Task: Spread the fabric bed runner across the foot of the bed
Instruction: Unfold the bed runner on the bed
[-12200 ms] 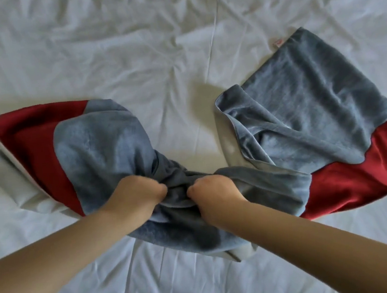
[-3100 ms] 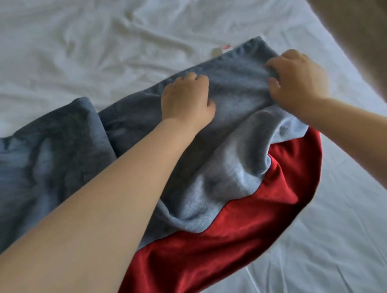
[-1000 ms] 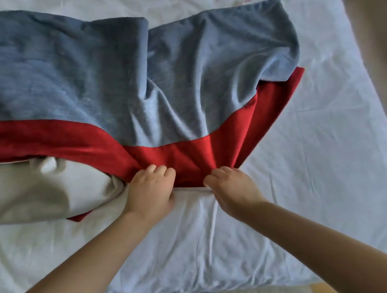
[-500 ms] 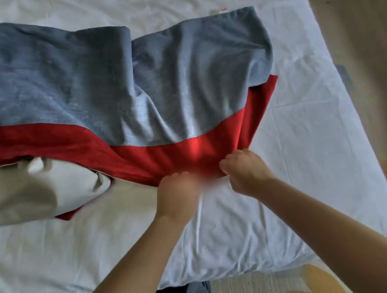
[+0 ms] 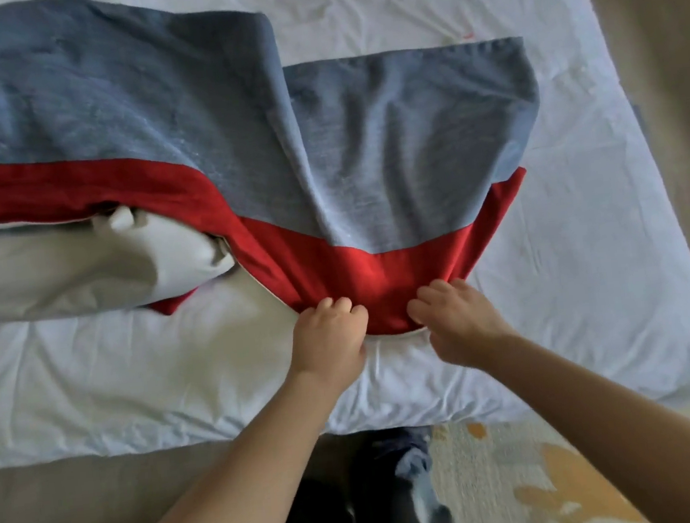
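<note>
Gripping the near red hem of the bed runner (image 5: 366, 153), the 2 hands are seen side by side, with a short strip of hem left between them. The left hand (image 5: 327, 339) is closed over the hem, fingers curled and knuckles up. The right hand (image 5: 454, 318) is likewise curled onto the hem, its fingertips pressed into the red cloth. Both forearms are stretched forward from the lower edge of the view and converge toward the grip.

The runner is borne by the bed (image 5: 589, 280), whose white sheet is creased. Just beyond the grip the red band (image 5: 356, 268) is drawn into a curve toward the hands. Further beyond, the grey-blue panel (image 5: 408, 149) is rumpled, with 1 fold lapped over another. To the left of the grip the runner is turned over, so that its pale lining (image 5: 83, 269) is shown, bunched on the sheet. To the right of the grip the runner's end is found, short of the mattress edge. Nearer than the grip, past the mattress, a patterned rug (image 5: 524, 476) and dark trouser legs (image 5: 378, 490) are seen.
</note>
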The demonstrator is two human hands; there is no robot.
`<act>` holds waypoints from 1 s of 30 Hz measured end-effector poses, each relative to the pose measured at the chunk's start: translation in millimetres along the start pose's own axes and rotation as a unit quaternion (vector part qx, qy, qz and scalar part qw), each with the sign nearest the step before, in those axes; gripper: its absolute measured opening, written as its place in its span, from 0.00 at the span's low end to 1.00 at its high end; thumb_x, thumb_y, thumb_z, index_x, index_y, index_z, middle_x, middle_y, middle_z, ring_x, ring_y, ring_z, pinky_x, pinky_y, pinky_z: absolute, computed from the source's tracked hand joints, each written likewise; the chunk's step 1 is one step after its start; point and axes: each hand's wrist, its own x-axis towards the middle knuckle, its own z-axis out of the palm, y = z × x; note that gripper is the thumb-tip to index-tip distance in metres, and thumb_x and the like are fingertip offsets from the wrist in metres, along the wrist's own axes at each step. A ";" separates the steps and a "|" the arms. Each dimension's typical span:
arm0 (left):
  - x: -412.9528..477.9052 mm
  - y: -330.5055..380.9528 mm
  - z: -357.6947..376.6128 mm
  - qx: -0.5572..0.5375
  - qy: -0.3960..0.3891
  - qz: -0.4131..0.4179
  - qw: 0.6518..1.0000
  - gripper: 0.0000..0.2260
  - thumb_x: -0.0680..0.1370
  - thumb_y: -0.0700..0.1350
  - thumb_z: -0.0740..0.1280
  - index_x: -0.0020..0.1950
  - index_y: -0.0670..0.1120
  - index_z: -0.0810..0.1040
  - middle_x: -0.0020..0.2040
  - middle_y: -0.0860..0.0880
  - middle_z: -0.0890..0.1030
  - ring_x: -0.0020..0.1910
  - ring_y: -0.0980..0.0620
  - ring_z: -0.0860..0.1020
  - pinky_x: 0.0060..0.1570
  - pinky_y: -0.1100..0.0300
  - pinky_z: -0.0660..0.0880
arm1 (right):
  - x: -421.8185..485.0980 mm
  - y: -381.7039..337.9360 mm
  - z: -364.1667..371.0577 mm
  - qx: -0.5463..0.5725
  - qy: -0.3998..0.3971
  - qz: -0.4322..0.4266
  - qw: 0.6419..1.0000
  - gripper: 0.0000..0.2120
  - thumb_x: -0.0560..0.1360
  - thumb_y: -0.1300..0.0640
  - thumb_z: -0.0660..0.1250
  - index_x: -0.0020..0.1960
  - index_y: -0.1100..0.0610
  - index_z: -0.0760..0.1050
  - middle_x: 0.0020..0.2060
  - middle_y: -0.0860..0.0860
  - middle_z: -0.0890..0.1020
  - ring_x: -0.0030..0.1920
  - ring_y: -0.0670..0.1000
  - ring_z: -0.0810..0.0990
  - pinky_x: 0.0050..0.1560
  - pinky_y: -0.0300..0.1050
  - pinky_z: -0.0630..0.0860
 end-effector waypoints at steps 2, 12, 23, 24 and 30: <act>4.1 16.0 3.9 -0.014 0.013 0.005 1.000 0.07 0.66 0.44 0.68 0.37 0.49 0.69 0.38 0.49 0.76 0.40 0.45 0.76 0.35 0.57 0.67 | -3.2 22.3 -1.4 -0.024 0.022 -0.010 0.999 0.09 0.57 0.61 0.65 0.38 0.56 0.74 0.32 0.52 0.75 0.33 0.57 0.75 0.32 0.48 0.72; 68.8 104.7 12.7 -0.052 0.081 -0.013 0.995 0.11 0.58 0.45 0.76 0.32 0.48 0.74 0.28 0.51 0.75 0.27 0.49 0.75 0.24 0.62 0.66 | 17.8 118.9 -10.4 -0.087 0.095 -0.077 0.989 0.05 0.66 0.66 0.67 0.41 0.59 0.77 0.36 0.54 0.77 0.36 0.57 0.76 0.36 0.50 0.73; 83.3 128.7 19.0 -0.036 0.071 -0.063 0.995 0.08 0.61 0.43 0.74 0.35 0.49 0.77 0.28 0.52 0.75 0.25 0.51 0.75 0.22 0.62 0.66 | -17.2 149.6 -8.0 -0.001 0.065 -0.051 0.997 0.07 0.61 0.70 0.68 0.37 0.60 0.78 0.31 0.55 0.77 0.32 0.58 0.76 0.32 0.48 0.75; 83.0 132.3 17.4 -0.037 0.057 -0.047 0.997 0.08 0.59 0.44 0.74 0.34 0.49 0.76 0.29 0.52 0.75 0.26 0.51 0.76 0.22 0.62 0.67 | -28.0 150.1 -7.5 0.007 0.060 -0.053 0.997 0.05 0.62 0.67 0.66 0.36 0.60 0.77 0.31 0.55 0.77 0.31 0.58 0.76 0.31 0.48 0.74; 71.3 158.1 16.9 0.006 0.000 0.057 0.998 0.16 0.52 0.45 0.78 0.30 0.50 0.72 0.27 0.53 0.74 0.25 0.52 0.74 0.24 0.64 0.68 | -94.2 138.5 8.5 0.037 0.026 -0.052 0.998 0.06 0.60 0.63 0.69 0.35 0.58 0.74 0.31 0.53 0.74 0.30 0.55 0.72 0.30 0.45 0.71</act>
